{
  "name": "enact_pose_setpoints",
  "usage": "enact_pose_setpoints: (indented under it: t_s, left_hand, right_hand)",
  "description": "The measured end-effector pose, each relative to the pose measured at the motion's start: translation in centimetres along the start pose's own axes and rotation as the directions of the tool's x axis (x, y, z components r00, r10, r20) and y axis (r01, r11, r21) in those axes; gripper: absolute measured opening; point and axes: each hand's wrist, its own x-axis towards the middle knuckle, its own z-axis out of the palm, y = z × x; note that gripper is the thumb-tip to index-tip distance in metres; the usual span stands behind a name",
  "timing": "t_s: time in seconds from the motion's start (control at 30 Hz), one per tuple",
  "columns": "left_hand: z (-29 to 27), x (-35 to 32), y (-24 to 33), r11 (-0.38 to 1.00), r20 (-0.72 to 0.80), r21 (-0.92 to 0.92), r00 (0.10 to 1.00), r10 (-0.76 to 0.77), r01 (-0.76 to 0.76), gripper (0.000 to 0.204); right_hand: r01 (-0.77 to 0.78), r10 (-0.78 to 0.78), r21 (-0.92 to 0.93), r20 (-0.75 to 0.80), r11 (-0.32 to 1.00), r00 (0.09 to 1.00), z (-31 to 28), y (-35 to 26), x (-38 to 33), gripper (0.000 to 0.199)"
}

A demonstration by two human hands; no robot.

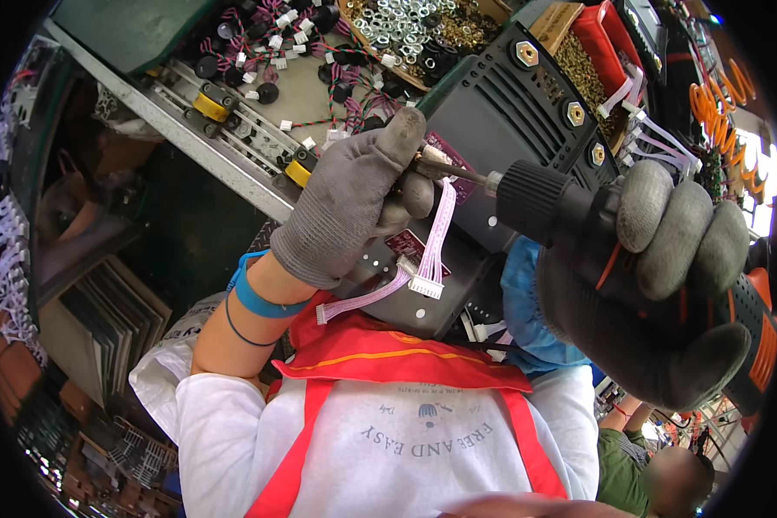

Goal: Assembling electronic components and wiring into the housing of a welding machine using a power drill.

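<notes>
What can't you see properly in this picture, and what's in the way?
All in the head view:
- Power driver: trigger and much of the handle, hidden by the gloved right hand.
- Driver bit: what its tip touches is too small to tell, crowded by the gloved left hand.
- Purple circuit board: partly hidden behind the bit.
- Silver rings: too small and heaped to count.

Wired black discs (267, 92) across pale bench (300, 97)
</notes>
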Motion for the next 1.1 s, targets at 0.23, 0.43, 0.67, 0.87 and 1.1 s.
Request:
enact_pose_setpoints:
  t_s: [0.23, 0.43, 0.67, 0.87, 1.1]
  left_hand:
    - [0.8, 0.1, 0.1, 0.979, 0.041, -0.193, 0.998, -0.053, 0.06, 0.049]
    - [0.0, 0.0, 0.0, 0.999, 0.083, -0.04, 0.996, 0.036, -0.033, 0.045]
    - [-2.7, 1.3, 1.4, 0.603, 0.136, 0.669, 0.869, 0.476, -0.435, 0.039]
    - [-3.6, 2.3, 2.2, -0.373, 0.556, 0.816, 0.776, 0.297, -0.441, 0.055]
    - [-2.4, 3.6, 3.3, -0.406, 0.597, 0.774, 0.774, 0.211, -0.487, 0.046]
  right_hand:
    - [-0.011, 0.011, 0.016, 0.005, 1.0, 1.0, 0.2, -0.1, -0.2, 0.028]
    - [-0.022, 0.014, 0.109, 0.071, 0.994, 0.997, -0.2, 0.1, 0.3, 0.029]
    - [-0.117, 0.121, -0.035, 0.129, 0.992, 0.984, -1.5, -0.8, 1.8, 0.03]
    - [-0.024, 0.035, -0.091, 0.122, 0.996, 0.992, -2.4, 0.9, 1.9, 0.033]
    - [-0.002, 0.025, -0.15, 0.154, 0.989, 0.988, -2.4, 1.9, 1.6, 0.039]
